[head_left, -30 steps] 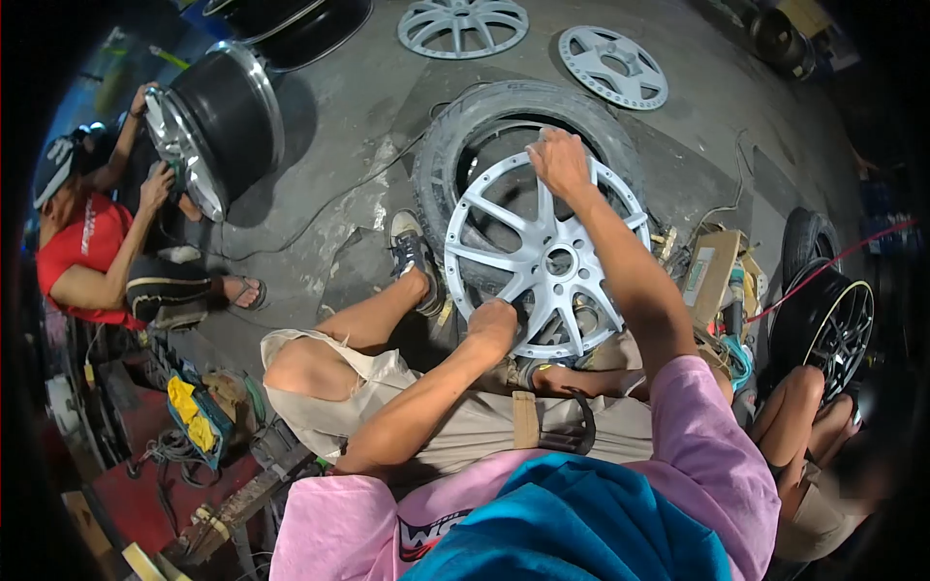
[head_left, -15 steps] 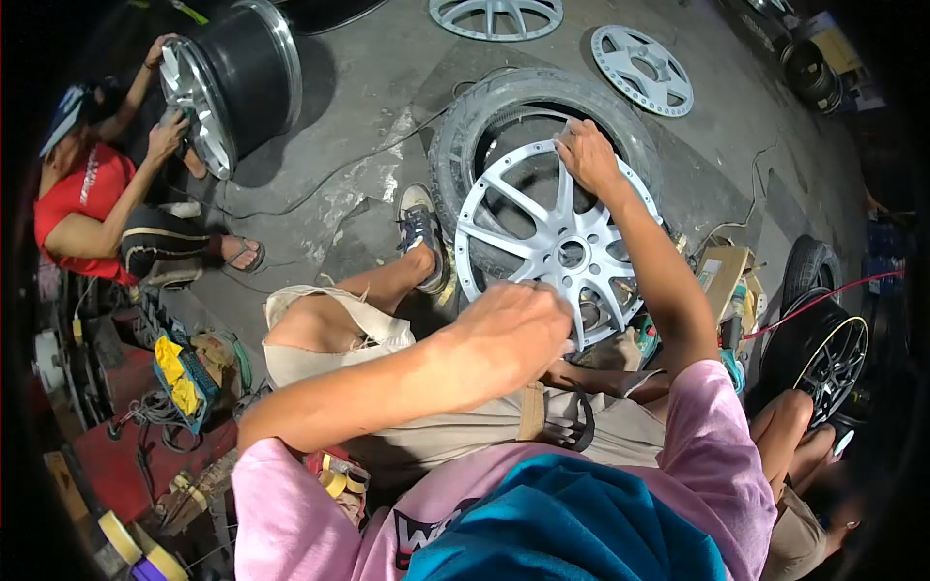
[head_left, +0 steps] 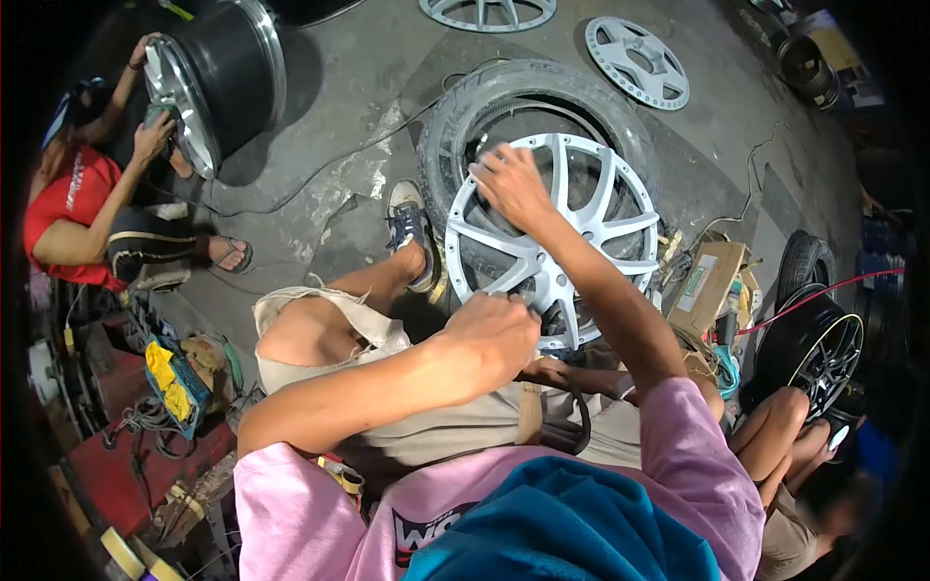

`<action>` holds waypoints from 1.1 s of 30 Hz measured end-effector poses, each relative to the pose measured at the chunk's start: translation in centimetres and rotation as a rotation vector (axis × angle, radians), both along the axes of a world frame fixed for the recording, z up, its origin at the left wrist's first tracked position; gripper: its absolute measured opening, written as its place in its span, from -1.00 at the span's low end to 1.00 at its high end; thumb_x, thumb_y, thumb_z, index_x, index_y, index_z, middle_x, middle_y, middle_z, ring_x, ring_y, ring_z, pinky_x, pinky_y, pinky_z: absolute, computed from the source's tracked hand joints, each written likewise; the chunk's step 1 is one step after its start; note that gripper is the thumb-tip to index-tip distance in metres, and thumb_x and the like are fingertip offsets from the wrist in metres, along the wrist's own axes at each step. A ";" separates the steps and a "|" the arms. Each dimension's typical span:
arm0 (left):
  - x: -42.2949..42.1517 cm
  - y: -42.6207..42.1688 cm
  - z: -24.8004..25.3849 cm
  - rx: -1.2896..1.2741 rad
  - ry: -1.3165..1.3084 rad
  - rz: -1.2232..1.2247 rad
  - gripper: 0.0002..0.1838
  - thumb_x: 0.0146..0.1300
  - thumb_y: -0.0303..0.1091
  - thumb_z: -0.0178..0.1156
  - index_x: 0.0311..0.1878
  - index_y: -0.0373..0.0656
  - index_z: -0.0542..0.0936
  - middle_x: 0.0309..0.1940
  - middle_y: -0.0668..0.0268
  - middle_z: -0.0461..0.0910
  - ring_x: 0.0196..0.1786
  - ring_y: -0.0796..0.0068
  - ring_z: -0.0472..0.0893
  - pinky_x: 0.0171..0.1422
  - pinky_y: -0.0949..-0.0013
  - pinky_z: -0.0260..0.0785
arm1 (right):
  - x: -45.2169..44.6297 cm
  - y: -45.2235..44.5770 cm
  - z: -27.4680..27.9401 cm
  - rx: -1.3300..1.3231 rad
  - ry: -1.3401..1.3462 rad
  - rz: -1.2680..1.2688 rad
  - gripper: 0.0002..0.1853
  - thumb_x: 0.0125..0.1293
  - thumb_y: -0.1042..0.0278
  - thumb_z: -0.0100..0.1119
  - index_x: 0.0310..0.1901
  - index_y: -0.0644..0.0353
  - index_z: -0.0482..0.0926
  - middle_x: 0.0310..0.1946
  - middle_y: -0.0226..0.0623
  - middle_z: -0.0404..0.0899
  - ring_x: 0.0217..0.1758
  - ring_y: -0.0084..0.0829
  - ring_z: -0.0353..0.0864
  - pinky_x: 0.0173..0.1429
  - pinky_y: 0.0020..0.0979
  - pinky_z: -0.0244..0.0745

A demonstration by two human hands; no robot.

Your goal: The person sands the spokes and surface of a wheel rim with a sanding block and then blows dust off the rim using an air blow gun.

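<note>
A pale grey spoked wheel face (head_left: pixel 602 229) lies over a tire (head_left: pixel 448 136) between the person's legs. My right hand (head_left: pixel 513 189) is at its far left rim, fingers bent and slightly blurred over the edge. Whatever is under those fingertips I cannot make out. My left hand (head_left: pixel 492 339) is curled closed by the near left rim, knuckles up. Its fingertips and anything in them are hidden. Part of the hub is covered by my right forearm.
Two more wheel faces, one spoked (head_left: pixel 489 14) and one with round-edged openings (head_left: pixel 636 63), lie on the floor. At left a person (head_left: pixel 77 208) works on a chrome wheel (head_left: pixel 179 107). To the right are a cardboard box (head_left: pixel 705 281), a dark wheel (head_left: pixel 814 349) and another person.
My right hand has moved left along the wheel's far rim. The wheel face has turned, its spokes standing at different angles. My left hand has shifted slightly left.
</note>
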State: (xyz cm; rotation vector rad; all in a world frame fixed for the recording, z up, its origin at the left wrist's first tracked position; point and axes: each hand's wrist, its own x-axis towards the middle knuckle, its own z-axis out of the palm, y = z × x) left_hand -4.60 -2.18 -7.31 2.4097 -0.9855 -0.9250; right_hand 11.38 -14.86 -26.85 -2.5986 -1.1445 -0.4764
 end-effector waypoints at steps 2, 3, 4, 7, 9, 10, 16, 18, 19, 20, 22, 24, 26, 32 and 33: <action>0.2 -0.1 -0.3 -0.020 -0.130 -0.005 -0.65 0.44 -0.18 0.30 -0.06 -0.37 0.66 -0.21 -0.04 0.71 -0.04 -0.06 0.74 0.07 0.00 0.58 | 1.6 2.4 1.0 -0.359 0.189 0.036 -0.74 0.45 0.19 0.20 0.02 0.07 0.75 0.01 -0.37 0.60 0.27 -0.24 0.47 0.30 -0.14 0.35; 0.5 0.1 -0.2 -0.055 -0.132 0.019 -0.65 0.43 -0.18 0.31 -0.05 -0.36 0.66 -0.19 -0.04 0.70 -0.04 -0.06 0.73 0.08 0.02 0.58 | 1.6 2.1 0.7 -0.358 0.187 0.030 -0.74 0.45 0.19 0.20 0.02 0.07 0.75 0.01 -0.37 0.60 0.27 -0.24 0.47 0.30 -0.14 0.35; 0.6 0.3 -0.3 -0.092 -0.131 0.049 -0.65 0.42 -0.19 0.31 -0.04 -0.36 0.66 -0.18 -0.04 0.69 -0.04 -0.06 0.73 0.08 0.03 0.57 | 1.3 1.4 0.1 -0.314 0.150 0.093 -0.76 0.45 0.21 0.18 0.00 0.08 0.74 0.04 -0.36 0.60 0.27 -0.25 0.47 0.30 -0.15 0.35; 0.1 2.2 -0.3 -0.092 -0.238 0.137 -0.66 0.42 -0.19 0.31 -0.03 -0.35 0.67 -0.14 -0.06 0.68 0.00 -0.04 0.71 0.12 0.06 0.56 | -0.3 -2.3 0.6 -0.216 0.107 0.212 -0.70 0.46 0.25 0.23 0.12 0.12 0.75 0.23 -0.34 0.60 0.24 -0.22 0.47 0.30 -0.19 0.36; -0.1 2.7 0.6 -0.003 -0.209 0.136 -0.65 0.42 -0.19 0.31 -0.02 -0.35 0.67 -0.13 -0.06 0.68 0.02 -0.03 0.70 0.12 0.06 0.55 | -2.2 -5.0 1.2 -0.270 0.091 0.210 -0.68 0.46 0.26 0.24 0.15 0.12 0.74 0.26 -0.34 0.59 0.27 -0.21 0.46 0.32 -0.18 0.36; 0.0 2.8 0.9 0.099 -0.211 0.119 -0.65 0.42 -0.19 0.31 -0.01 -0.35 0.67 -0.11 -0.06 0.67 0.03 -0.02 0.69 0.12 0.07 0.54 | -2.6 -5.9 1.9 -0.213 0.120 0.212 -0.70 0.47 0.27 0.24 0.14 0.13 0.75 0.21 -0.32 0.62 0.24 -0.20 0.50 0.30 -0.17 0.39; -0.4 3.4 1.0 -0.016 -0.151 0.184 -0.65 0.43 -0.18 0.30 0.00 -0.34 0.69 -0.13 -0.02 0.68 0.03 -0.02 0.69 0.17 0.03 0.52 | -4.6 -10.8 4.0 0.344 0.533 -0.233 -0.75 0.57 0.27 0.22 -0.03 0.26 0.79 -0.20 -0.09 0.77 -0.11 -0.13 0.78 -0.04 -0.23 0.62; -0.5 3.4 1.3 0.018 -0.273 0.180 -0.65 0.44 -0.16 0.30 0.00 -0.31 0.69 -0.12 0.00 0.68 0.05 0.01 0.70 0.17 0.07 0.52 | -5.6 -14.0 4.2 0.474 0.762 -0.561 -0.72 0.61 0.23 0.22 -0.05 0.27 0.79 -0.25 -0.14 0.78 -0.24 -0.38 0.79 -0.11 -0.32 0.63; -0.7 2.7 1.1 0.103 -0.277 0.123 -0.64 0.45 -0.14 0.29 0.01 -0.31 0.70 -0.08 0.00 0.69 0.07 0.06 0.70 0.18 0.09 0.51 | -6.5 -15.6 4.1 0.507 0.780 -0.638 -0.70 0.63 0.21 0.20 -0.02 0.29 0.78 -0.32 -0.23 0.77 -0.32 -0.50 0.70 -0.18 -0.39 0.57; -1.2 1.9 0.9 0.097 -0.277 0.121 -0.64 0.45 -0.14 0.29 0.01 -0.31 0.70 -0.08 0.00 0.69 0.07 0.06 0.70 0.18 0.09 0.51 | -7.6 -17.0 3.7 0.541 0.795 -0.715 -0.68 0.64 0.20 0.19 0.00 0.30 0.78 -0.39 -0.31 0.77 -0.40 -0.63 0.61 -0.26 -0.46 0.51; -2.7 0.7 0.5 0.159 -0.209 -0.052 -0.62 0.46 -0.12 0.28 0.01 -0.32 0.70 -0.04 0.00 0.71 0.08 0.08 0.70 0.20 0.09 0.51 | -10.4 -18.6 3.0 0.690 0.794 -0.723 -0.66 0.65 0.20 0.19 0.00 0.38 0.75 -0.38 -0.28 0.79 -0.36 -0.60 0.69 -0.22 -0.48 0.57; -4.3 0.0 0.3 0.091 -0.198 -0.107 -0.65 0.44 -0.16 0.27 -0.02 -0.32 0.71 -0.05 -0.03 0.72 0.07 0.05 0.71 0.20 0.08 0.51 | -12.7 -19.1 2.4 0.733 0.823 -0.772 -0.67 0.66 0.20 0.17 0.01 0.35 0.72 -0.40 -0.28 0.77 -0.36 -0.59 0.70 -0.22 -0.43 0.59; -5.3 -1.2 -0.4 0.066 -0.041 -0.204 -0.68 0.41 -0.20 0.28 -0.04 -0.31 0.72 -0.06 -0.06 0.72 0.08 0.03 0.71 0.16 0.08 0.53 | -14.3 -18.0 4.6 0.474 0.745 -0.778 -0.75 0.66 0.24 0.14 -0.01 0.26 0.67 -0.46 -0.10 0.73 -0.44 -0.30 0.78 -0.28 -0.23 0.64; -5.1 -2.8 -0.1 0.097 -0.115 -0.242 -0.81 0.20 -0.41 0.30 -0.19 -0.30 0.77 -0.18 -0.01 0.74 -0.02 0.09 0.75 0.05 0.11 0.54 | -15.5 -17.4 1.8 0.191 0.382 -0.387 -0.72 0.53 0.28 0.23 0.16 0.14 0.71 -0.19 -0.03 0.71 -0.16 0.01 0.73 -0.09 -0.02 0.64; -5.1 -3.1 -0.1 0.107 -0.161 -0.242 -0.81 0.16 -0.43 0.30 -0.21 -0.30 0.77 -0.20 0.01 0.74 -0.04 0.12 0.76 0.05 0.13 0.53 | -15.6 -17.0 1.6 0.090 0.316 -0.372 -0.69 0.50 0.27 0.24 0.19 0.13 0.70 -0.12 -0.03 0.68 -0.11 -0.01 0.72 -0.07 -0.03 0.64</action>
